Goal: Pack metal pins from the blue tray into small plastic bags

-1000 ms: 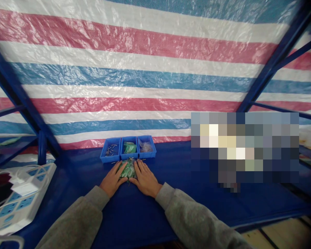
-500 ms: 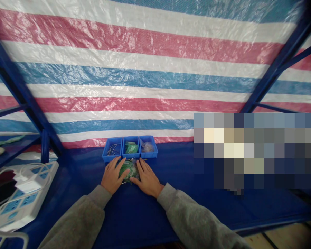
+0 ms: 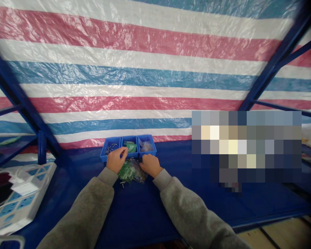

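A small heap of green pieces, clear bags and thin metal pins [image 3: 131, 172] lies on the blue table, between my two wrists. My left hand [image 3: 116, 158] is lifted at the front edge of the blue bins, fingers pinched on something too small to make out. My right hand [image 3: 150, 164] rests curled at the far right edge of the heap, fingers closed. Behind them stand three small blue bins in a row: the left bin [image 3: 110, 145] with metal pins, the middle bin [image 3: 130, 146] with green pieces, the right bin [image 3: 146, 144] with clear bags.
A striped red, white and blue tarp [image 3: 145, 76] hangs behind the table. Blue metal frame posts [image 3: 41, 147] stand at left and right. A white power strip [image 3: 18, 200] with cables lies at the near left. A blurred patch covers the table's right side.
Both hands were lying flat round the heap; they have moved forward toward the bins and closed, the left hand lifting into a pinch. The heap now shows between the wrists.
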The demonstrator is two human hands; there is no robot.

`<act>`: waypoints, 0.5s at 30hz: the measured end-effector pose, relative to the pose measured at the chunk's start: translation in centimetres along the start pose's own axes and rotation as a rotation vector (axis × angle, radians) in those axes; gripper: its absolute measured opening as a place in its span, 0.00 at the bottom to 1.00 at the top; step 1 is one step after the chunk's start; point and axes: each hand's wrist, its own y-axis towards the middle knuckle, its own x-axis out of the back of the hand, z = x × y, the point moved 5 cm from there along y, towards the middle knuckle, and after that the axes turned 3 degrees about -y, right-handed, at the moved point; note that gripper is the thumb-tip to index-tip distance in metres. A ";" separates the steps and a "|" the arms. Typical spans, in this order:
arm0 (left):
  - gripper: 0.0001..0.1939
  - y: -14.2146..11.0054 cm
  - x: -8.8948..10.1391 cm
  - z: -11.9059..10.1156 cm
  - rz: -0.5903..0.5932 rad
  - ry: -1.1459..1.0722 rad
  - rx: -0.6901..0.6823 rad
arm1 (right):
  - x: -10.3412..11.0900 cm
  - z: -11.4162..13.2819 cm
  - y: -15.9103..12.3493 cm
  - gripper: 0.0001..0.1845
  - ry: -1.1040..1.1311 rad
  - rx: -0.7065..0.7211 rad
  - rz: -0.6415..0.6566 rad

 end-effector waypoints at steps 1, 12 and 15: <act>0.13 -0.2 0.0 0.1 0.009 -0.006 -0.003 | -0.1 0.0 0.0 0.14 0.003 -0.007 -0.006; 0.13 -1.2 0.5 0.1 0.040 -0.037 0.007 | -0.3 1.0 -0.2 0.12 0.013 -0.028 -0.029; 0.14 -1.5 0.6 0.2 0.034 -0.043 0.001 | -0.1 1.1 -0.4 0.12 0.017 -0.038 -0.014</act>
